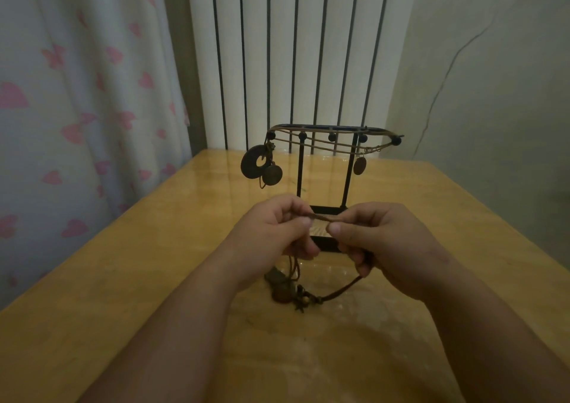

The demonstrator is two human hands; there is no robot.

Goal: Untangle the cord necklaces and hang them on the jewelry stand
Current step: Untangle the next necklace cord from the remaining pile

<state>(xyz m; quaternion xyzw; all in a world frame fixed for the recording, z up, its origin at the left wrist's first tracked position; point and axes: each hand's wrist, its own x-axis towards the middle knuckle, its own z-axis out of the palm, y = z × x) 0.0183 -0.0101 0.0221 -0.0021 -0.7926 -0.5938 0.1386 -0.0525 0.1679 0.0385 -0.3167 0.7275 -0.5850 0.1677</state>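
Note:
A black metal jewelry stand (327, 168) rises at the middle of the table. Brown cord necklaces (327, 143) are draped along its top bar, with a ring pendant (254, 162) and a disc at its left end and an oval pendant (359, 165) at its right. In front of the stand my left hand (271, 233) and my right hand (382, 242) pinch a short stretch of brown cord (320, 217) between them. The rest of that necklace drops from both hands to its pendants (287, 291), which lie on the table.
The yellow wooden table (154, 263) fills the lower view. Behind it stands a white ribbed radiator (296, 57). A curtain with pink hearts (80, 100) hangs at the left, and a pale wall (493, 78) with a thin wire is at the right.

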